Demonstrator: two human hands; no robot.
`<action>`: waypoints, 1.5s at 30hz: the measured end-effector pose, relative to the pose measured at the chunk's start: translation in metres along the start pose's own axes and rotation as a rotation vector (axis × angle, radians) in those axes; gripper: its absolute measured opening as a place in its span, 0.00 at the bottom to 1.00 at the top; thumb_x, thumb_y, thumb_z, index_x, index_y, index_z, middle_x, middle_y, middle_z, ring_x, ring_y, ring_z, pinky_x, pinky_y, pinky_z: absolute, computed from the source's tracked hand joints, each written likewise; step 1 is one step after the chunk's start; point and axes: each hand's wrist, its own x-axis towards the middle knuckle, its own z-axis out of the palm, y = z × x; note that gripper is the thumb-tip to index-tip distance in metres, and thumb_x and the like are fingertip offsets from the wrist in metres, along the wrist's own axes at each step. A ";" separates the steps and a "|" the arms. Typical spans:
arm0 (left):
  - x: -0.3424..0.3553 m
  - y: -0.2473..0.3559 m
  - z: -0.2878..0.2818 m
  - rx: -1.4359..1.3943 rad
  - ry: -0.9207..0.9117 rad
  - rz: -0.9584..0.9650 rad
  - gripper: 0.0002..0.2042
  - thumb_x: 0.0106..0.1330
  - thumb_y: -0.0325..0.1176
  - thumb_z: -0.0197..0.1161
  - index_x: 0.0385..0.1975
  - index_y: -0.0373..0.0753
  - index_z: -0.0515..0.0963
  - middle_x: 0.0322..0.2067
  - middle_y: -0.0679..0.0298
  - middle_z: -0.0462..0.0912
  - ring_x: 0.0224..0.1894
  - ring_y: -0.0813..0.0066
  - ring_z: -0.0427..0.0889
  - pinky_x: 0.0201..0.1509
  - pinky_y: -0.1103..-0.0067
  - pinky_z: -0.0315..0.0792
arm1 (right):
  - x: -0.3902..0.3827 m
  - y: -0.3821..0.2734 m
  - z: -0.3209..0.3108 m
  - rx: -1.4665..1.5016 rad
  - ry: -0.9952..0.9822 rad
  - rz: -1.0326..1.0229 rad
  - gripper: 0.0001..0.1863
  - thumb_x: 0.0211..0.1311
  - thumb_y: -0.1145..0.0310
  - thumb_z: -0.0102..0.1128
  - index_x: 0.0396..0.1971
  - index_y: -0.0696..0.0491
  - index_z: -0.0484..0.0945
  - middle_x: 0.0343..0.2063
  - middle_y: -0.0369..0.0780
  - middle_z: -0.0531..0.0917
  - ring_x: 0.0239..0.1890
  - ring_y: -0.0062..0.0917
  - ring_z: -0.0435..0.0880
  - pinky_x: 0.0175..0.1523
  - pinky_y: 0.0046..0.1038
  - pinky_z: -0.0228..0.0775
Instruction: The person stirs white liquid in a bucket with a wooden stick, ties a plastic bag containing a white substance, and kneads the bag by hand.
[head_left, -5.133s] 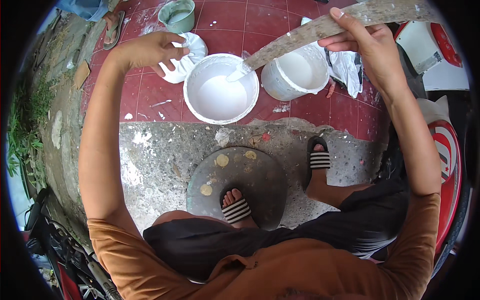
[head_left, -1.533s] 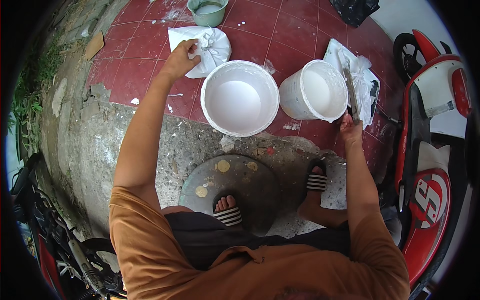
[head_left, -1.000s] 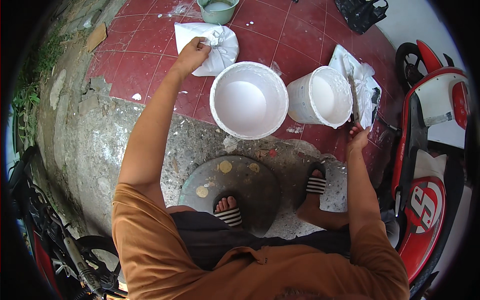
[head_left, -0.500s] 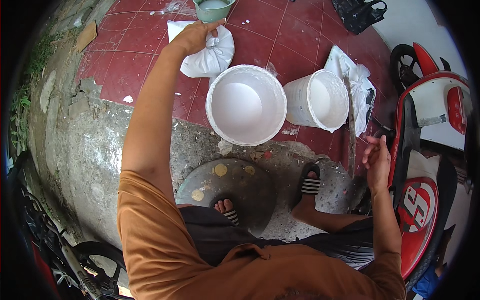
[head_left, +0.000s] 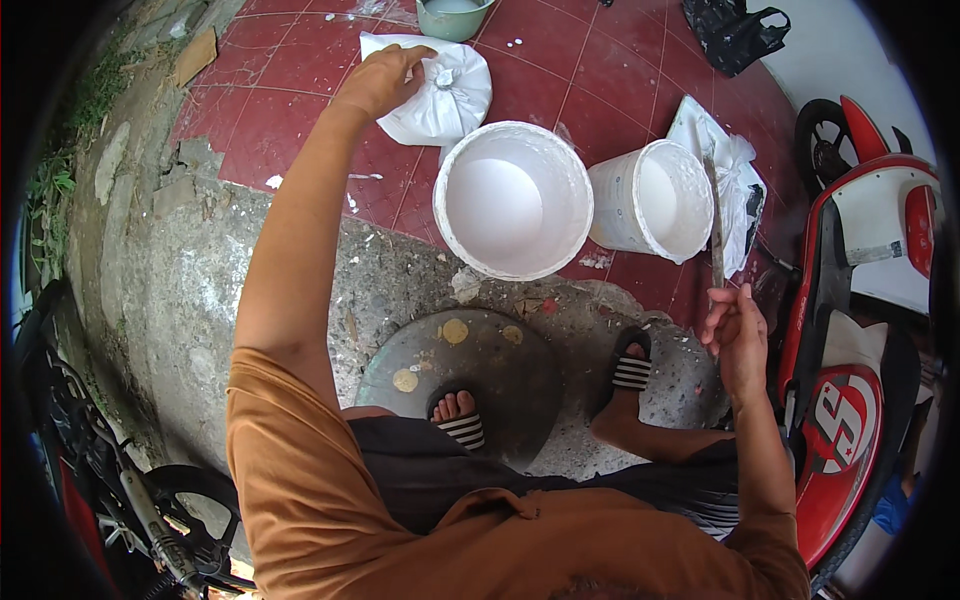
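left hand point(head_left: 378, 82) gripping white sack point(head_left: 440, 95) far left; right hand point(head_left: 738, 335) loosely curled, fingertips at stick point(head_left: 716, 225) beside buckets.

green bowl point(head_left: 455, 14): cut by top edge | left fingers point(head_left: 405, 62): partly hidden behind hand

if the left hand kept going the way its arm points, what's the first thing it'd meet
The tied white plastic bag on the red tiles; the left hand looks already at its knot, though depth is unclear.
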 end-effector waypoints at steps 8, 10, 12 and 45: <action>-0.029 0.001 0.009 -0.439 -0.012 -0.265 0.10 0.61 0.33 0.64 0.41 0.40 0.80 0.30 0.59 0.82 0.32 0.66 0.81 0.42 0.73 0.75 | 0.002 -0.017 0.032 -0.186 -0.074 -0.117 0.16 0.74 0.58 0.49 0.45 0.56 0.78 0.24 0.32 0.78 0.24 0.14 0.77 0.24 0.16 0.61; -0.025 -0.004 0.014 -0.423 0.007 -0.275 0.11 0.60 0.34 0.64 0.42 0.40 0.81 0.29 0.61 0.82 0.31 0.72 0.81 0.41 0.75 0.74 | 0.019 -0.043 0.054 -0.355 -0.143 -0.340 0.13 0.71 0.62 0.55 0.46 0.56 0.78 0.28 0.32 0.78 0.30 0.13 0.76 0.30 0.15 0.63; -0.025 -0.008 0.018 -0.528 -0.013 -0.316 0.12 0.60 0.34 0.64 0.42 0.39 0.82 0.28 0.64 0.82 0.31 0.76 0.80 0.41 0.78 0.74 | 0.060 -0.061 0.091 -0.415 -0.212 -0.556 0.11 0.69 0.64 0.57 0.44 0.56 0.80 0.31 0.31 0.78 0.34 0.13 0.76 0.37 0.15 0.65; -0.016 0.000 0.019 -1.070 -0.107 -0.515 0.12 0.61 0.33 0.68 0.39 0.32 0.81 0.22 0.67 0.78 0.22 0.84 0.72 0.22 0.85 0.64 | 0.273 -0.036 0.317 -0.537 -0.602 -0.260 0.12 0.54 0.67 0.68 0.34 0.59 0.86 0.28 0.38 0.86 0.28 0.18 0.83 0.34 0.22 0.74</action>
